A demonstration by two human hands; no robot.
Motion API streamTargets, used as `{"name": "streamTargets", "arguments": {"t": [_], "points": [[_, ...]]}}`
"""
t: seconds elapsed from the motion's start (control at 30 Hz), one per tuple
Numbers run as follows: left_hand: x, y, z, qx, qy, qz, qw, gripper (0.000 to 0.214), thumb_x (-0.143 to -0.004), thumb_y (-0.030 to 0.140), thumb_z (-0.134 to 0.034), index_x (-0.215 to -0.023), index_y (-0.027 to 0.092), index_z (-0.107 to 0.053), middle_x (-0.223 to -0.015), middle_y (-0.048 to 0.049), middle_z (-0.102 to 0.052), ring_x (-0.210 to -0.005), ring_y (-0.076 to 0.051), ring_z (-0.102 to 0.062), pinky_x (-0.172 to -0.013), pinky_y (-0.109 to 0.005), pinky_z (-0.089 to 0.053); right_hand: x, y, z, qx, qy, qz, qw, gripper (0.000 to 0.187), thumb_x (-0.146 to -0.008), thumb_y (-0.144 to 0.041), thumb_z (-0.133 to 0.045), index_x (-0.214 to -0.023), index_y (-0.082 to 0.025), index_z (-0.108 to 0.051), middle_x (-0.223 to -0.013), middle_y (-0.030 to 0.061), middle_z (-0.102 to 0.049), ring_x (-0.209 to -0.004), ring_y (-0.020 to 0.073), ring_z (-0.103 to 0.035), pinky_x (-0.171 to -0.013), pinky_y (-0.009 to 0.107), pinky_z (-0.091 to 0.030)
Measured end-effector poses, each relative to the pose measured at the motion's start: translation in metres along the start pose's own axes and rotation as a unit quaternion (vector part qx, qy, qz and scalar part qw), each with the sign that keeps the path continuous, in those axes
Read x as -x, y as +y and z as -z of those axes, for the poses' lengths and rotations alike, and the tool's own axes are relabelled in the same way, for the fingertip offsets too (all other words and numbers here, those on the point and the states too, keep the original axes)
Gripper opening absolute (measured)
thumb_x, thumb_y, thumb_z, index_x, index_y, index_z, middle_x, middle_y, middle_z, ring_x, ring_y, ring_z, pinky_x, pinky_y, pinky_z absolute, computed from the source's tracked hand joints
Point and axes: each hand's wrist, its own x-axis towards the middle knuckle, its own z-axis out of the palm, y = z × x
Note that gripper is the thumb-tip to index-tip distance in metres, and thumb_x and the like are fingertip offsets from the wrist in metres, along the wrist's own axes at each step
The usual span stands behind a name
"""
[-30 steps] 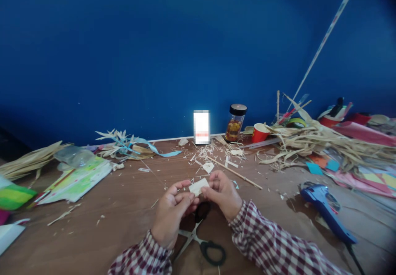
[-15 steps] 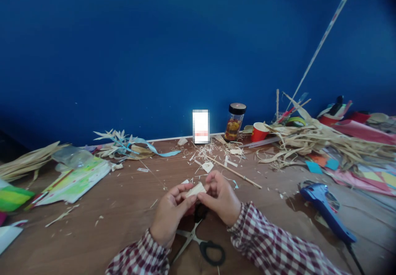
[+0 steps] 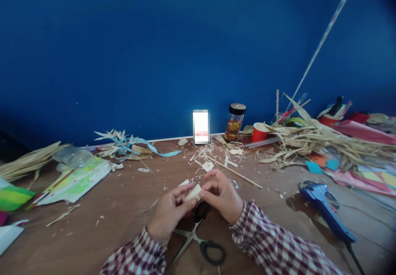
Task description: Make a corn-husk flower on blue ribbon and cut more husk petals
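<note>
Both hands meet over the middle of the brown table (image 3: 123,209), pinching a small pale piece of dried leaf (image 3: 194,193) between their fingertips. My left hand (image 3: 170,212) grips its lower left end, thumb on top. My right hand (image 3: 222,194) holds the right end with fingers curled round it. The piece looks folded or bent. Black-handled scissors (image 3: 201,242) lie on the table just below my hands, partly hidden by my wrists.
A blue glue gun (image 3: 324,211) lies to the right. Dried leaf strips (image 3: 315,143), coloured paper, a red cup (image 3: 259,132) and a jar (image 3: 235,122) crowd the far right. A thin stick (image 3: 235,172) and scraps lie ahead. Green printed paper (image 3: 74,181) sits left.
The leaf piece, held flat a second ago, is now bent narrower between my fingers. Both hands have dropped slightly and stayed together.
</note>
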Motion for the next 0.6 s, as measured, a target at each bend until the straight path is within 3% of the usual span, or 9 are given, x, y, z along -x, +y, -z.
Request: {"name": "streamTargets", "arguments": {"t": [0.13, 0.2, 0.43, 0.53, 0.6], "points": [[0.001, 0.005, 0.003, -0.066, -0.028, -0.007, 0.997, 0.027, -0.061, 0.031, -0.07, -0.075, 0.01, -0.063, -0.054, 0.001, -0.055, -0.045, -0.006, -0.043, -0.044, -0.017, -0.033, 0.001, -0.004, 0.001, 0.016, -0.011, 0.013, 1.0, 0.031, -0.072, -0.021, -0.06, -0.096, -0.021, -0.039, -0.066, -0.0054, -0.059, -0.052, 0.008, -0.049, -0.05, 0.02, -0.036], [0.001, 0.006, 0.004, -0.085, -0.035, -0.012, 0.996, 0.024, -0.061, 0.033, -0.069, -0.065, 0.011, -0.06, -0.051, 0.002, -0.053, -0.045, -0.006, -0.043, -0.045, -0.017, -0.032, 0.002, -0.006, 0.001, 0.024, -0.019, 0.018, 0.999, 0.028, -0.075, -0.022, -0.057, -0.097, -0.021, -0.039, -0.066, -0.0051, -0.058, -0.052, 0.0077, -0.048, -0.05, 0.02, -0.036], [0.002, 0.004, 0.005, -0.124, -0.069, -0.046, 0.989, 0.023, -0.068, 0.035, -0.063, -0.066, 0.012, -0.058, -0.055, 0.0026, -0.052, -0.051, -0.008, -0.043, -0.049, -0.019, -0.032, 0.001, -0.006, 0.0, 0.043, 0.002, 0.023, 0.999, 0.03, -0.074, -0.025, -0.058, -0.098, -0.02, -0.04, -0.066, -0.0038, -0.059, -0.051, 0.0087, -0.048, -0.05, 0.021, -0.036], [0.002, 0.005, 0.01, -0.146, -0.026, -0.08, 0.986, 0.023, -0.071, 0.035, -0.06, -0.065, 0.013, -0.059, -0.058, 0.0014, -0.053, -0.055, -0.01, -0.046, -0.052, -0.02, -0.034, -0.003, -0.008, 0.006, 0.046, 0.051, 0.039, 0.997, 0.029, -0.076, -0.027, -0.057, -0.098, -0.02, -0.04, -0.066, -0.004, -0.059, -0.055, 0.0098, -0.05, -0.051, 0.022, -0.037], [0.0, 0.006, 0.014, -0.124, 0.029, -0.093, 0.987, 0.024, -0.07, 0.037, -0.06, -0.066, 0.013, -0.06, -0.058, 0.0011, -0.054, -0.055, -0.01, -0.046, -0.053, -0.02, -0.035, -0.004, -0.011, 0.013, 0.079, 0.035, 0.039, 0.995, 0.027, -0.077, -0.03, -0.056, -0.097, -0.02, -0.042, -0.066, -0.0035, -0.059, -0.056, 0.0101, -0.05, -0.052, 0.022, -0.038]]}}
